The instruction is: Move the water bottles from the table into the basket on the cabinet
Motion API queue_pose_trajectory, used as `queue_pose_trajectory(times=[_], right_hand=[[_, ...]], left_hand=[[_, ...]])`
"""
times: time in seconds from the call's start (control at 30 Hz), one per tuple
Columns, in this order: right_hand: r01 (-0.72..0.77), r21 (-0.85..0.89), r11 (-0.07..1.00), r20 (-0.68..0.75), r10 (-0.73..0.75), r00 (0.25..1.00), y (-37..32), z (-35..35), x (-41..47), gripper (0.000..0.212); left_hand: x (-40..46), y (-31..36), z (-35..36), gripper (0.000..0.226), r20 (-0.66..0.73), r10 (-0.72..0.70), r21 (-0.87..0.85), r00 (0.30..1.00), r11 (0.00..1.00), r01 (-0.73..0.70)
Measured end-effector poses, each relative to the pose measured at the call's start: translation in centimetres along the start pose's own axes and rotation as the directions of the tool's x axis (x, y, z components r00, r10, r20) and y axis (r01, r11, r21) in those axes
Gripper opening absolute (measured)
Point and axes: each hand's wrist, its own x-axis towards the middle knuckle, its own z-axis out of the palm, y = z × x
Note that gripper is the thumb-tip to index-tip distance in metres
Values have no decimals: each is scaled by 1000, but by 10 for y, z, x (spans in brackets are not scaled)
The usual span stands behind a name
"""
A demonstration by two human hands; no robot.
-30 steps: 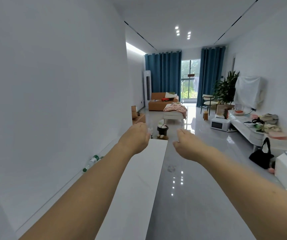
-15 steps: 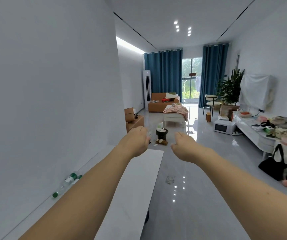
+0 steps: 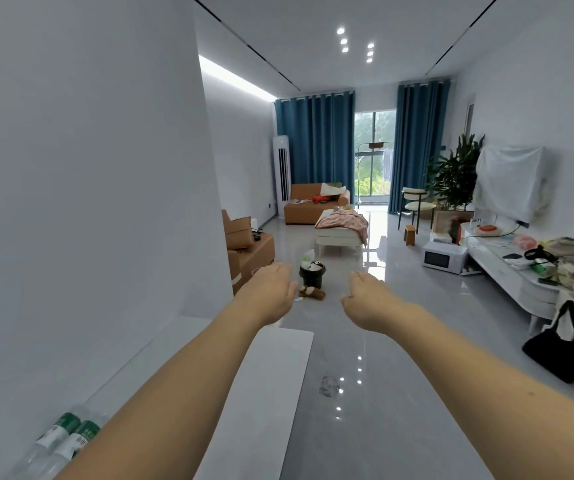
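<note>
Along the left wall: a long white tabletop (image 3: 257, 393) is seen running away from the viewer, its far end rounded.
Water bottles: two clear plastic bottles with green labels (image 3: 65, 436) are laid on their sides, touching each other, at the near left of the tabletop, against the wall.
Left hand (image 3: 271, 292): it is held out over the far end of the tabletop, palm down, fingers straight and relaxed; nothing is held.
Right hand (image 3: 370, 301): it is held out level with the left, past the table's edge and above the glossy grey floor (image 3: 382, 427), fingers loosely extended; nothing is held.
Bottles relative to hands: the bottles are found well behind and below both hands, close to the viewer, just beside the left forearm and partly hidden by it; neither hand is touching them.
Basket and cabinet: these cannot be picked out with any certainty.
Beyond the hands: a small black bin (image 3: 311, 273) and a brown soft toy (image 3: 311, 292) are seen on the floor.
Further back: an orange sofa (image 3: 313, 204) and blue curtains (image 3: 315, 140) are seen at the window.
Right side: a low white unit (image 3: 510, 271) is piled with clutter, and a black bag (image 3: 555, 348) is set on the floor.
</note>
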Motion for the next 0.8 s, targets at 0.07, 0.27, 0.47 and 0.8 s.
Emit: queue_pose_trajectory(times=[0.07,0.27,0.47,0.8], right_hand=[[-12,2,1000,-3,12,1000,1,7,35,52],[10,-14,1000,3,-10,1000,-26,15,139,54],[161,-12,987,39,-160,986,-89,43,220,47],[595,151,789,181,-614,768,-279,126,263,44]], left_hand=[[32,-17,11,27,-8,7,-5,1000,1000,-7],[108,-81,25,14,-39,-30,-32,999,999,29],[121,-164,23,28,-71,-190,9,979,981,191],[-14,-311,-38,43,-114,-674,100,730,723,683]])
